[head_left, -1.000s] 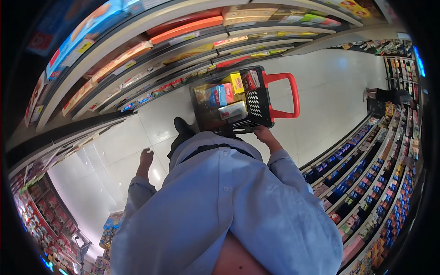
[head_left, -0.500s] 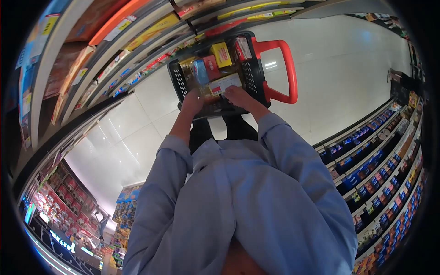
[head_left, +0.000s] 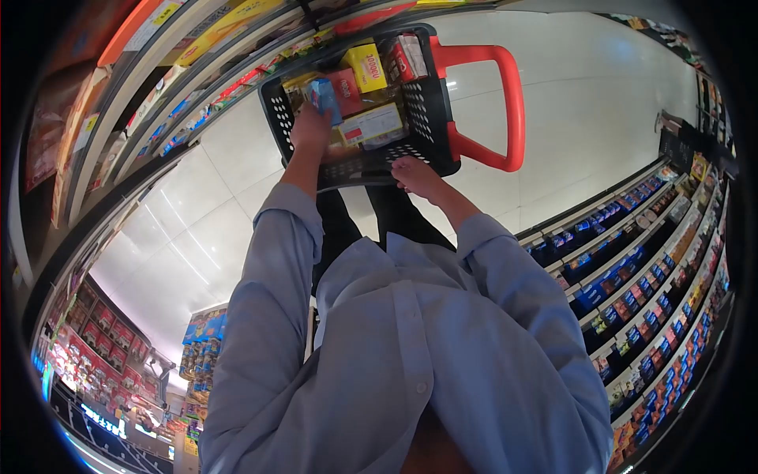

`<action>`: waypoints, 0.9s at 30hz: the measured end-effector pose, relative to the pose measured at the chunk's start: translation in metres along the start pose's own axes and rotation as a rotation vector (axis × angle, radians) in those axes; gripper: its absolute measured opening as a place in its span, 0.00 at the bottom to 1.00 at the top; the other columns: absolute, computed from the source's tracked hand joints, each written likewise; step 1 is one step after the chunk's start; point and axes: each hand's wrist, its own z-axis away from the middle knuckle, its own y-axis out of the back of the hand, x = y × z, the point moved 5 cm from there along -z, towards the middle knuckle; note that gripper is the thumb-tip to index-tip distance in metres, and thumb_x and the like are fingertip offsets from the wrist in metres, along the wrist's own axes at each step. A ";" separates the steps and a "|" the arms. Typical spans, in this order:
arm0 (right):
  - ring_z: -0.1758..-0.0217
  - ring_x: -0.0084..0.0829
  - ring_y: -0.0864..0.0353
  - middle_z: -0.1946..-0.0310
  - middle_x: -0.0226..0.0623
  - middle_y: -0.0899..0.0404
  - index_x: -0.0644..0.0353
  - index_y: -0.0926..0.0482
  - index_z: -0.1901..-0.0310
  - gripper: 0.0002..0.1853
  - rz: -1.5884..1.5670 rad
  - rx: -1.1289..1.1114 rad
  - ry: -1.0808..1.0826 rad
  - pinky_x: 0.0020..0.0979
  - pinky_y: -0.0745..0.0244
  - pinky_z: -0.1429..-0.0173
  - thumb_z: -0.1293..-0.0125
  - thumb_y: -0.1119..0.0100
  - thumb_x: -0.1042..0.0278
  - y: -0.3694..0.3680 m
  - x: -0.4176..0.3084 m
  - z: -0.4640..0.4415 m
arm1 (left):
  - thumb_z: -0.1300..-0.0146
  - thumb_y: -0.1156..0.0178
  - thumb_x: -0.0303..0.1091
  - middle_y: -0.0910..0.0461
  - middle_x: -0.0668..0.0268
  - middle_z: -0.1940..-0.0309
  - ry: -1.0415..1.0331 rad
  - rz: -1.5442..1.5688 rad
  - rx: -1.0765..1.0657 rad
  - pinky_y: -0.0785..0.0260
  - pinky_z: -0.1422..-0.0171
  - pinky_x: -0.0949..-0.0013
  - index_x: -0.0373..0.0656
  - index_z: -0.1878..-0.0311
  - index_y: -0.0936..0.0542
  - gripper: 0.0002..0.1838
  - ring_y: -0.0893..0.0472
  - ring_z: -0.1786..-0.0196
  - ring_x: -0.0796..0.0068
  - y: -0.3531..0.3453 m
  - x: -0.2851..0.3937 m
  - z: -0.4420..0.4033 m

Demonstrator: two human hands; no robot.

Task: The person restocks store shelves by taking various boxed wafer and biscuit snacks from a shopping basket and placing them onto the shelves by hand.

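In the head view, a black shopping basket (head_left: 433,118) with a red handle (head_left: 513,110) is in front of my legs. My left hand (head_left: 311,130) reaches into its left side, fingers closed on a blue packet (head_left: 323,96) that tilts upward. Beside it lie a red box (head_left: 346,89), a yellow box (head_left: 365,68) and a yellow-edged box with a white label (head_left: 373,124). A red-and-white pack (head_left: 408,59) stands in the far right corner. At the near rim, my right hand (head_left: 416,177) has its fingers curled over the edge.
Shelves of packaged goods (head_left: 197,47) rise close by at the upper left. More stocked shelves (head_left: 639,292) curve along the right. Pale floor tiles (head_left: 568,103) lie between them. A display of red packs (head_left: 103,340) is at the lower left.
My right hand has moved from the labelled box back to the basket's near rim. My left hand has gone further in and taken hold of the blue packet, which has tilted.
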 end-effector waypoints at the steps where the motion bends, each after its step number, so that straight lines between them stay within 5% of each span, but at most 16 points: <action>1: 0.63 0.28 0.16 0.60 0.36 0.17 0.63 0.22 0.43 0.21 -0.018 -0.008 -0.031 0.32 0.21 0.61 0.31 0.41 0.59 -0.002 0.006 0.000 | 0.35 0.38 0.57 0.15 0.50 0.50 -0.025 -0.037 -0.019 0.26 0.40 0.46 0.45 0.45 0.23 0.27 0.17 0.43 0.47 0.000 0.000 -0.002; 7: 0.64 0.27 0.17 0.60 0.35 0.18 0.62 0.22 0.45 0.19 -0.070 0.006 -0.064 0.29 0.22 0.62 0.31 0.40 0.58 -0.021 0.011 -0.007 | 0.35 0.39 0.57 0.14 0.51 0.52 -0.207 -0.158 -0.056 0.23 0.43 0.47 0.46 0.43 0.21 0.27 0.15 0.46 0.49 -0.003 0.009 -0.005; 20: 0.64 0.29 0.16 0.58 0.40 0.16 0.67 0.22 0.44 0.20 0.081 -0.025 0.045 0.31 0.21 0.57 0.30 0.42 0.60 -0.059 -0.024 -0.022 | 0.33 0.40 0.53 0.16 0.49 0.47 -0.051 -0.022 -0.051 0.23 0.42 0.47 0.43 0.41 0.23 0.27 0.15 0.44 0.49 -0.012 0.022 -0.006; 27: 0.64 0.29 0.16 0.60 0.38 0.17 0.65 0.25 0.40 0.23 0.087 -0.010 -0.075 0.31 0.21 0.58 0.31 0.41 0.60 -0.037 -0.008 -0.015 | 0.31 0.42 0.52 0.15 0.51 0.48 -0.068 -0.013 -0.066 0.22 0.42 0.46 0.43 0.43 0.21 0.23 0.15 0.44 0.50 -0.016 0.025 -0.010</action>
